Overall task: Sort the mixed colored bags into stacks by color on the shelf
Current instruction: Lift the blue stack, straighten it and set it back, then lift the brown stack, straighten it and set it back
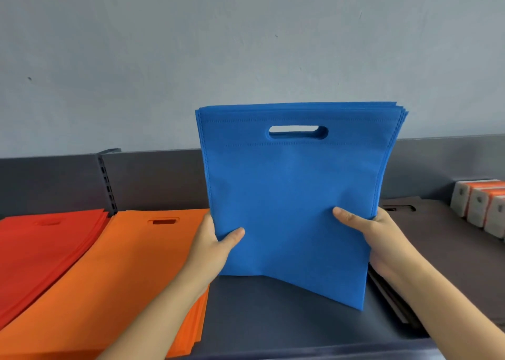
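Blue bags [287, 195]: where are they sitting rn? (A)

Standing upright as one bundle over the bare shelf [273, 318] gap, btw orange stack [123, 264] and dark stack [437, 250]. Left hand [216, 239] and right hand [374, 231] are each pinching a side edge, thumb in front, fingers hidden behind. (B)

Bundle looking square? (A)

Not quite: top edges are fanning at rt, one bottom corner is dropping lower. Prob. worth tapping bottom edge on shelf w/ looser grip till edges are lining up, then laying flat, handle cutouts toward the back like orange stack, not overlapping neighbours. (B)
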Demonstrator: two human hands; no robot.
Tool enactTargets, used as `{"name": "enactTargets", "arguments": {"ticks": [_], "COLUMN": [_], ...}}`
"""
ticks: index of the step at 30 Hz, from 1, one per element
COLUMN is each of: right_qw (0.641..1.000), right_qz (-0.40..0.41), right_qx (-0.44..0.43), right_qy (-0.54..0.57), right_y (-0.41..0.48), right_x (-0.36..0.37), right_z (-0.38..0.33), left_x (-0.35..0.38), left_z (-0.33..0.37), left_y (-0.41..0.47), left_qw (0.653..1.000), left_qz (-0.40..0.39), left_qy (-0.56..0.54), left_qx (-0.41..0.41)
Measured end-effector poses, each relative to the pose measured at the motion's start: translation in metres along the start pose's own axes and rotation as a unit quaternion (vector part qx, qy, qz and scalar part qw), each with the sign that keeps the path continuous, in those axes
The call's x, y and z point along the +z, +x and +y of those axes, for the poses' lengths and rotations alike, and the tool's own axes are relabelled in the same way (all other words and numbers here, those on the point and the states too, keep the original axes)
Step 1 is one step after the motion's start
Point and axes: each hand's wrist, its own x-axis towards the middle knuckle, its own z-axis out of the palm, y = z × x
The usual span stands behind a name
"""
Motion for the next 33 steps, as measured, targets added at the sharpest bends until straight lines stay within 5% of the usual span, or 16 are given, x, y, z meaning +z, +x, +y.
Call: {"name": "enactTargets", "arguments": {"ticks": [7,13,17,21,24,27,31,33], "right_qw": [0.997,0.976,0.908,0.851,0.823,0.825,0.814,0.812], "right_qz": [0.02,0.053,0.059,0.052,0.047,0.052,0.055,0.038], "right_qx": [-0.006,0.101,0.191,0.18,0.164,0.163,0.15,0.135], "right_qy": [-0.072,-0.184,-0.368,-0.49,-0.542,-0.539,-0.558,-0.566], "right_y": [0.018,0.031,0.031,0.029,0.028,0.026,0.022,0.019], "right_x": [0.001,0.001,-0.005,-0.002,0.002,0.002,0.003,0.001], "right_z": [-0.036,0.005,0.049,0.058,0.057,0.06,0.056,0.049], "left_x": [-0.012,-0.017,-0.023,-0.014,-0.002,0.013,0.031,0.033], "left_z": [0.04,0.013,-0.014,-0.009,0.005,0.001,-0.028,-0.037], "left_y": [0.0,-0.005,-0.011,-0.016,-0.017,-0.014,-0.02,-0.02], "left_qw": [0.999,0.986,0.925,0.853,0.865,0.852,0.777,0.766], "left_qz": [-0.035,-0.097,-0.172,-0.131,-0.113,-0.186,-0.307,-0.312], "left_qy": [0.002,0.061,0.289,0.496,0.488,0.481,0.549,0.562], "left_qx": [-0.021,-0.122,-0.178,-0.09,0.031,0.093,0.026,0.005]}}
